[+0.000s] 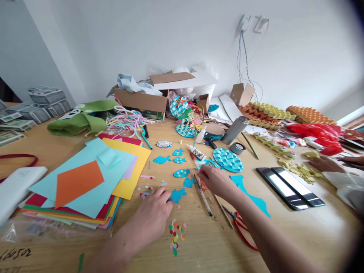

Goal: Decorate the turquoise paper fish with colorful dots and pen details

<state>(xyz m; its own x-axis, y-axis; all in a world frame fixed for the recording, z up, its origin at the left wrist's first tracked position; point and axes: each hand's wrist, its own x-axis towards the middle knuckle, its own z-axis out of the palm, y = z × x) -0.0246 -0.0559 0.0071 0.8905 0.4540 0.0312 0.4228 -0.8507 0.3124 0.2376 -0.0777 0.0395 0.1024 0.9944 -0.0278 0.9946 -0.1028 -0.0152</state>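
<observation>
My left hand (156,212) rests on the table with its fingers bent together at the left end of a blue paper fish (178,195). My right hand (217,182) is curled above the table just below a white glue bottle (196,152); whatever its fingertips hold is hidden. Between the hands lie a smaller blue fish (189,182), a spotted blue fish (181,173) and a pen (203,195). Beneath my right forearm are red-handled scissors (241,227) and a thin brush-like stick (224,211). Small coloured paper dots (176,235) lie near my left wrist.
A stack of coloured paper (82,182) is at the left. A blue wavy disc (228,159), a grey flask (235,129) and a tape roll (237,148) stand beyond my right hand. A dark folding phone-like device (290,188) lies at right, near another person's hand (325,164).
</observation>
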